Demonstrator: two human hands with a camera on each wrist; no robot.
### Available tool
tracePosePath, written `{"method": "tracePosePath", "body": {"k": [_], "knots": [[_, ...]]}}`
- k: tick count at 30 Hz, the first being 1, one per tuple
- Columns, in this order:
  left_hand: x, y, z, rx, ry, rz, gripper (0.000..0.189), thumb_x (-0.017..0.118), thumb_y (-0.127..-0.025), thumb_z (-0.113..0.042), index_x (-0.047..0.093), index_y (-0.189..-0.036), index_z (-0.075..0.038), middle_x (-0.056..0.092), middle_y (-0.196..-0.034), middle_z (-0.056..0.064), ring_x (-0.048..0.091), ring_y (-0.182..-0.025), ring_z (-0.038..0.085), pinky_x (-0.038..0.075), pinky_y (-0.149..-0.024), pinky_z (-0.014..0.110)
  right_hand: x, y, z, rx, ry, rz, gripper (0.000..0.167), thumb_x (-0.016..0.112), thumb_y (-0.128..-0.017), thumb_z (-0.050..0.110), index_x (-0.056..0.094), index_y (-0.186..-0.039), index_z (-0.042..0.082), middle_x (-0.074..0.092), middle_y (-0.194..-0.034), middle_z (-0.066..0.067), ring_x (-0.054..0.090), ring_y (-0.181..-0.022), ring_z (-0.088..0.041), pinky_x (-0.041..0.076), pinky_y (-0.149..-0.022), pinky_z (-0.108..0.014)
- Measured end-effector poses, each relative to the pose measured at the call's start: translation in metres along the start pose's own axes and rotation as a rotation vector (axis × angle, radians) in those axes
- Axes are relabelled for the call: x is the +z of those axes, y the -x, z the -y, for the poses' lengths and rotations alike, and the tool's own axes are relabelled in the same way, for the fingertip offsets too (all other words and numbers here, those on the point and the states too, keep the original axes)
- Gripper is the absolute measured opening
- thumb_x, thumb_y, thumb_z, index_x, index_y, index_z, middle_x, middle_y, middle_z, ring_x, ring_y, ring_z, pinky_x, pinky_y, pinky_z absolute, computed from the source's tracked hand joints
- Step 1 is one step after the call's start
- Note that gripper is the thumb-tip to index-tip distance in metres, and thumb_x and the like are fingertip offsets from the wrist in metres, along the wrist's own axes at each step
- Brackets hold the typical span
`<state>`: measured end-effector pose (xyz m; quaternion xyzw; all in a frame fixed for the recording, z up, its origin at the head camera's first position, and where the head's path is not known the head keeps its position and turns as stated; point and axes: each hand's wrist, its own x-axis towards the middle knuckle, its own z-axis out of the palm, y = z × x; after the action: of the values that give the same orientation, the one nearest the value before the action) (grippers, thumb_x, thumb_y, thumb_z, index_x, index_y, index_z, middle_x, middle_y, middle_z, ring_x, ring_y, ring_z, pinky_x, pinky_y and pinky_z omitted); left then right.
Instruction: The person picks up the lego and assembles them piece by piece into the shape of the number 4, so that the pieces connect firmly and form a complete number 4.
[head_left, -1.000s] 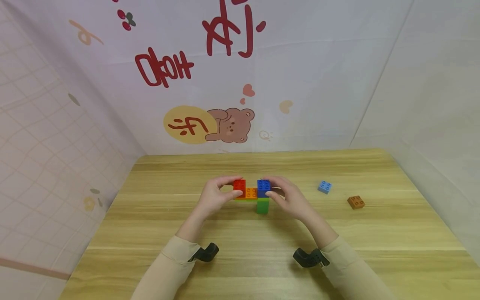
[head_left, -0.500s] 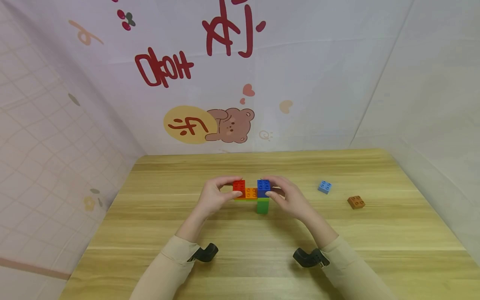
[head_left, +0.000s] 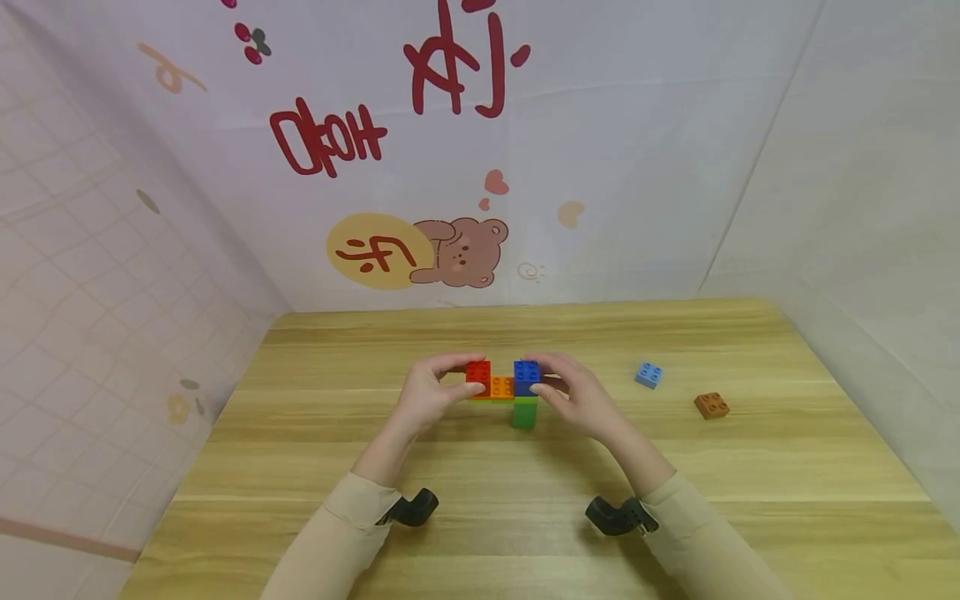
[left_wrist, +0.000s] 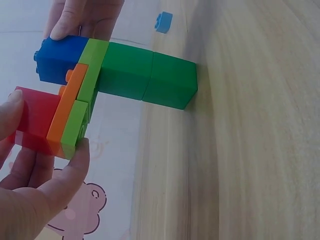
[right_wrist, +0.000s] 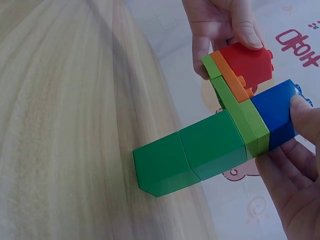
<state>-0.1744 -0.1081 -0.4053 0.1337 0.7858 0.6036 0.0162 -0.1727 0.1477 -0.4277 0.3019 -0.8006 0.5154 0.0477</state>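
Between my hands stands a toy brick build. Its base is two stacked dark green bricks (left_wrist: 150, 75), upright on the table. Light green plates (right_wrist: 235, 110) lie on top and reach out to the left. An orange plate (head_left: 502, 387) sits on them, beside a blue brick (head_left: 527, 377) above the green column. A red brick (head_left: 478, 377) tops the orange plate's left end. My left hand (head_left: 426, 397) grips the red brick, with one finger touching the overhanging light green plate from below. My right hand (head_left: 582, 399) pinches the blue brick between thumb and fingers.
A light blue brick (head_left: 649, 375) and a brown brick (head_left: 712, 406) lie loose on the wooden table (head_left: 495, 517), right of the build. Behind the table hangs a white printed cloth (head_left: 637, 150), and more cloth flanks both sides.
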Motion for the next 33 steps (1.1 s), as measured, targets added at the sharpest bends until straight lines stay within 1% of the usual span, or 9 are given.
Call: {"method": "tracePosePath", "body": {"k": [4,10,15,20,22,25,28,33], "knots": [[0.0,-0.001,0.001,-0.007,0.015,0.001,0.04,0.081,-0.081,-0.003,0.071,-0.119,-0.002,0.071,-0.112,0.006,0.059,-0.115,0.027,0.037,-0.106,0.057,0.0,0.0,0.0,0.001,0.004,0.002,0.041,0.065,-0.094,0.001,0.055,-0.134,-0.002,0.059,-0.125,-0.02,0.06,-0.113,-0.035,0.051,-0.091,-0.053],[-0.001,0.0,0.002,-0.026,0.034,0.008,0.041,0.082,-0.081,-0.006,0.071,-0.121,-0.004,0.07,-0.114,0.005,0.057,-0.118,0.026,0.037,-0.107,0.055,-0.001,0.0,0.001,0.012,0.021,0.003,0.041,0.065,-0.094,0.002,0.056,-0.134,0.0,0.059,-0.125,-0.018,0.061,-0.113,-0.034,0.052,-0.091,-0.047],[-0.001,0.002,0.004,-0.01,0.034,0.021,0.042,0.08,-0.084,-0.009,0.07,-0.124,-0.006,0.069,-0.119,0.005,0.057,-0.119,0.025,0.039,-0.106,0.054,-0.001,0.0,0.001,0.011,0.023,0.001,0.041,0.065,-0.094,0.002,0.056,-0.134,-0.001,0.059,-0.125,-0.018,0.061,-0.113,-0.034,0.052,-0.091,-0.047],[-0.002,0.002,0.007,0.016,0.064,0.03,0.042,0.079,-0.085,-0.009,0.069,-0.126,-0.009,0.066,-0.125,0.009,0.058,-0.118,0.025,0.041,-0.104,0.054,0.0,0.0,0.001,0.008,0.013,0.005,0.042,0.065,-0.094,0.002,0.055,-0.134,-0.004,0.058,-0.125,-0.02,0.06,-0.113,-0.035,0.052,-0.091,-0.048],[-0.002,0.002,0.009,0.031,0.075,0.035,0.043,0.079,-0.085,-0.009,0.069,-0.127,-0.008,0.065,-0.127,0.012,0.058,-0.118,0.025,0.039,-0.105,0.057,0.0,0.0,0.001,0.012,0.011,0.004,0.042,0.065,-0.094,0.002,0.054,-0.134,-0.004,0.058,-0.125,-0.019,0.06,-0.113,-0.034,0.052,-0.091,-0.048],[-0.002,0.003,0.011,0.06,0.079,0.041,0.045,0.077,-0.086,-0.007,0.066,-0.129,-0.005,0.064,-0.129,0.016,0.058,-0.117,0.026,0.037,-0.106,0.058,0.001,0.0,0.001,0.018,0.008,0.004,0.042,0.065,-0.094,0.002,0.055,-0.134,-0.004,0.058,-0.125,-0.019,0.06,-0.114,-0.034,0.052,-0.092,-0.047],[-0.003,0.005,0.012,0.08,0.091,0.04,0.045,0.075,-0.088,-0.004,0.063,-0.131,0.0,0.064,-0.127,0.017,0.058,-0.116,0.029,0.036,-0.108,0.056,0.001,0.0,0.001,0.02,0.01,0.003,0.042,0.065,-0.094,0.002,0.055,-0.134,-0.003,0.058,-0.126,-0.019,0.06,-0.113,-0.034,0.052,-0.092,-0.047],[-0.004,0.006,0.014,0.077,0.113,0.04,0.043,0.072,-0.09,-0.002,0.062,-0.132,0.002,0.063,-0.128,0.017,0.056,-0.118,0.035,0.035,-0.11,0.052,0.001,0.001,0.001,0.027,0.007,-0.002,0.041,0.064,-0.095,0.002,0.056,-0.135,0.001,0.058,-0.126,-0.018,0.06,-0.114,-0.033,0.052,-0.092,-0.047]]}}
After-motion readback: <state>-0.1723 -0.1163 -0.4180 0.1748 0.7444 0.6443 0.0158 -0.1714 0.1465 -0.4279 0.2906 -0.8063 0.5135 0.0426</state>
